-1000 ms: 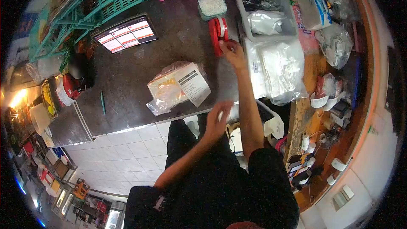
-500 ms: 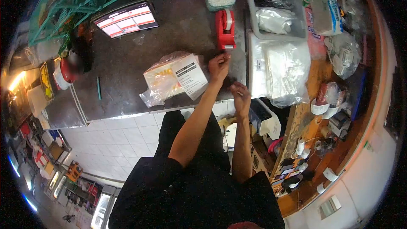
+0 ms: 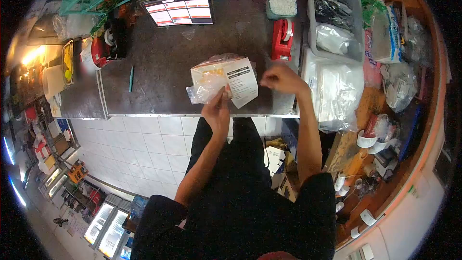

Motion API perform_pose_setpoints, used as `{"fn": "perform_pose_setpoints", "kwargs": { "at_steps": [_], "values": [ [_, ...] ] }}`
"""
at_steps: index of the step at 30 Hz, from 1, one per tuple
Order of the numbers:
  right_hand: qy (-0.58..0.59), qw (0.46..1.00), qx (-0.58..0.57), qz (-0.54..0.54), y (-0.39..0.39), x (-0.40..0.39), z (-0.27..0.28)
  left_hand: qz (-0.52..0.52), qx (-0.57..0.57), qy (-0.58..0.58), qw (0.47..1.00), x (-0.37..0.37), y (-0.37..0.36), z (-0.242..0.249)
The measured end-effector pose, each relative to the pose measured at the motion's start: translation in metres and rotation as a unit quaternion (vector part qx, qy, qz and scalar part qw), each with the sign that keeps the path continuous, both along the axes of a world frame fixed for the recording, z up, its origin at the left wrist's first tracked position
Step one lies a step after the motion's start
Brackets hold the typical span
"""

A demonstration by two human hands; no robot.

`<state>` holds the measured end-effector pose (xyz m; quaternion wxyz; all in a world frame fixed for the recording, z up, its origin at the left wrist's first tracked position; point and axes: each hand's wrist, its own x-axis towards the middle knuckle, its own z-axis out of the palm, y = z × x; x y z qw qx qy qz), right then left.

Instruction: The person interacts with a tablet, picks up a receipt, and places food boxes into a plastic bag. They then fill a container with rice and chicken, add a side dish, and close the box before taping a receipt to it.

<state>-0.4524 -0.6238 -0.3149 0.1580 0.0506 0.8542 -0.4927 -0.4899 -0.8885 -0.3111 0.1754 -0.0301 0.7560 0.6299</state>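
A box wrapped in clear plastic [image 3: 208,73] lies near the counter's front edge, with a printed paper slip [image 3: 244,86] over its right part. My left hand [image 3: 217,113] is at the box's lower edge, its fingertips closed on the plastic wrapping beside the slip. To the right of the slip, my right hand [image 3: 285,80] hovers above the counter, fingers curled together and slightly blurred. Whatever those fingers may hold is too small to make out. Just beyond that hand stands a red tape dispenser [image 3: 281,43] with a roll in it.
Behind the dispenser sits a tub of white bits [image 3: 282,5]. A lit tablet [image 3: 178,10] stands at the back. On the right are a grey bin [image 3: 353,50] of packets and stacked plastic bags [image 3: 337,91]. A teal pen-like stick [image 3: 131,79] lies on the left.
My left hand has moved from the tape dispenser back to the box's lower edge. My right hand has risen from the counter's front edge to beside the slip. The camera view has shifted.
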Motion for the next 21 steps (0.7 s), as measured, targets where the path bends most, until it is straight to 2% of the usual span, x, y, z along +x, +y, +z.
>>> {"fn": "perform_pose_setpoints", "kwargs": {
  "at_steps": [1, 2, 3, 5, 7, 8, 9, 10, 11, 12, 13, 15, 17, 18, 19, 20, 21],
  "values": [
    [-0.013, 0.999, 0.011, 0.028, -0.004, -0.012, -0.022, 0.001, -0.047, 0.035, 0.998, -0.005, -0.006, -0.009],
    [-0.007, 1.000, 0.015, 0.025, -0.012, -0.016, -0.033, -0.002, -0.043, 0.041, 0.998, -0.007, -0.011, -0.018],
    [-0.024, 1.000, 0.020, -0.001, -0.019, -0.020, -0.043, -0.045, -0.175, 0.198, 0.963, -0.011, -0.014, -0.021],
    [-0.042, 0.998, 0.026, -0.029, -0.034, -0.017, -0.068, -0.085, -0.298, 0.346, 0.886, -0.016, -0.019, -0.022],
    [-0.029, 0.986, 0.020, -0.161, -0.047, -0.007, -0.095, -0.003, -0.439, 0.203, 0.875, -0.026, -0.010, -0.001],
    [-0.027, 0.986, 0.022, -0.162, -0.051, -0.002, -0.098, 0.004, -0.436, 0.203, 0.877, -0.031, -0.015, -0.008],
    [-0.053, 0.976, 0.098, -0.186, -0.056, 0.006, -0.098, 0.001, -0.433, 0.207, 0.878, -0.033, -0.026, -0.025],
    [-0.077, 0.959, 0.174, -0.211, -0.059, 0.011, -0.093, 0.036, -0.260, 0.161, 0.951, -0.036, -0.036, -0.047],
    [-0.071, 0.957, 0.180, -0.215, -0.063, 0.011, -0.075, 0.070, -0.076, 0.109, 0.989, -0.043, -0.041, -0.056],
    [0.004, 0.939, 0.168, -0.300, -0.072, 0.008, -0.039, 0.015, -0.005, 0.016, 1.000, -0.052, -0.046, -0.045],
    [0.079, 0.907, 0.154, -0.383, -0.082, 0.004, -0.003, 0.007, 0.003, 0.020, 1.000, -0.061, -0.058, -0.044],
    [0.117, 0.948, 0.125, -0.267, -0.115, -0.020, 0.062, -0.067, -0.001, -0.038, 0.997, -0.078, -0.084, -0.055],
    [0.177, 0.959, 0.126, -0.184, -0.166, -0.045, 0.031, -0.095, -0.003, -0.028, 0.995, -0.089, -0.097, -0.077],
    [0.166, 0.962, 0.151, -0.158, -0.186, -0.055, 0.044, -0.107, -0.012, -0.019, 0.994, -0.097, -0.104, -0.089],
    [0.141, 0.959, 0.175, -0.171, -0.208, -0.067, 0.017, -0.123, 0.002, -0.036, 0.992, -0.104, -0.114, -0.104],
    [0.033, 0.967, 0.190, -0.168, -0.221, -0.073, 0.018, -0.152, 0.020, -0.052, 0.987, -0.109, -0.119, -0.112],
    [0.092, 0.963, 0.134, -0.215, -0.226, -0.062, 0.025, -0.194, 0.091, -0.099, 0.972, -0.108, -0.120, -0.104]
  ]
}}
